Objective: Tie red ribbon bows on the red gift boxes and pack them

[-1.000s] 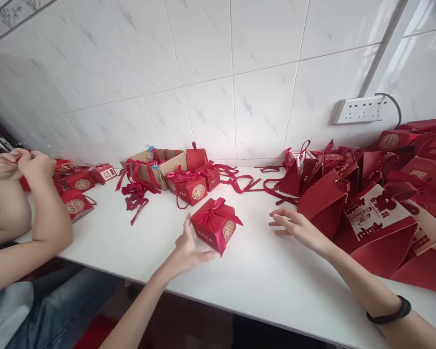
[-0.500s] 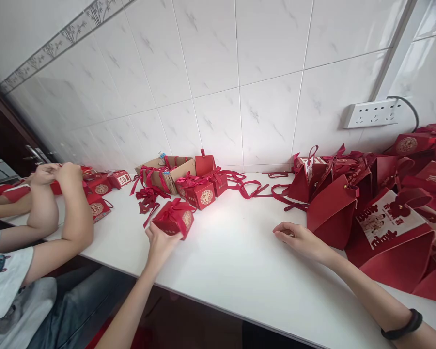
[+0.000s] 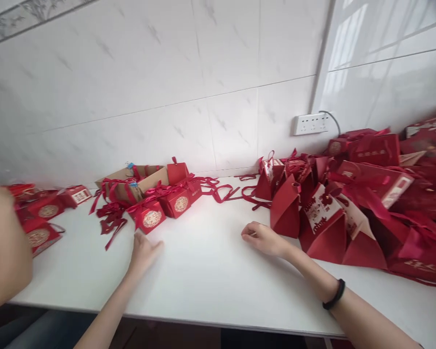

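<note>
Two bare hands lie on the white table [image 3: 218, 271], and nearest the left one stands a small red gift box [image 3: 149, 216] tied with a ribbon bow. The box sits upright at the table's left-middle, at the front end of a short row of like boxes [image 3: 179, 200] running back toward the wall; its round gold emblem faces forward toward the table's front edge, and it looks about as wide as tall, with no clear long axis. The left hand [image 3: 142, 251] rests palm-down just in front of the box, fingers loosely spread and pointing at it, empty and apart from it, the forearm stretching in from the lower left. The right hand [image 3: 263, 238] lies well to the right, loosely curled on the table, holding nothing that can be seen, a black band [image 3: 333, 294] on its wrist. Just past it leans a red folded bag [image 3: 285, 208], the front of a heap of such bags [image 3: 378, 203]. Behind the boxes sit a brown carton [image 3: 134, 180] and loose ribbons [image 3: 111, 220]. Another person's arm [image 3: 2, 247], blurred, fills the left edge.
</note>
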The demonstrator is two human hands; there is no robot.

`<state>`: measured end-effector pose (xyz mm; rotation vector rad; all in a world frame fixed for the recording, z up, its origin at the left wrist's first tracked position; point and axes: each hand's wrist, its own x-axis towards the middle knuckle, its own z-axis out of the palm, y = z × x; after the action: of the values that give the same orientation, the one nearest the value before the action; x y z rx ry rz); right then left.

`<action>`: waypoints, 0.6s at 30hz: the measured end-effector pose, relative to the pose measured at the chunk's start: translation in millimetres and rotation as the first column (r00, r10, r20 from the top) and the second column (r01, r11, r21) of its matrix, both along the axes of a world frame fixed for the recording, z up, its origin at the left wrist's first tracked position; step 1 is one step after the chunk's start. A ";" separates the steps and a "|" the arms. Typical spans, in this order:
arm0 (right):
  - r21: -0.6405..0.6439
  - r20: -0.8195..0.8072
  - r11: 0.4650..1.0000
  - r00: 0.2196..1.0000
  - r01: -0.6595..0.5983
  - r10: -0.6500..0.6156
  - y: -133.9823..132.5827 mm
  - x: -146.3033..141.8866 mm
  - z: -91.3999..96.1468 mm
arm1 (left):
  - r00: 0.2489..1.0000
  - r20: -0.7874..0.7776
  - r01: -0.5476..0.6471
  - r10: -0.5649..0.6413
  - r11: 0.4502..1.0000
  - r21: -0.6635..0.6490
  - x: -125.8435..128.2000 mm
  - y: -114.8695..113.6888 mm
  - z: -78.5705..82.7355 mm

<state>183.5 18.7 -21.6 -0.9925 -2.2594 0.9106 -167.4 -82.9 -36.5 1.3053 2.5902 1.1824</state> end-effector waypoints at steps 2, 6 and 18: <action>0.047 0.019 0.999 1.000 -0.010 0.009 0.7 -1.7 -0.1 | 0.995 0.011 0.098 -0.097 0.991 -0.094 32.9 -12.2 -14.1; 0.159 0.062 0.987 0.998 -0.025 0.015 -5.6 -3.5 6.3 | 0.896 -0.058 0.427 -0.441 0.890 -0.162 107.6 -19.8 -28.8; 0.286 -0.424 0.541 0.611 0.791 -0.669 -0.5 25.6 46.3 | 0.776 -0.132 0.599 -0.617 0.786 -0.155 156.3 -0.2 -23.6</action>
<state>209.1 18.2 24.7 -1.3315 -1.4432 0.0997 -11.1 -83.1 -60.0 2.0761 1.9901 0.8210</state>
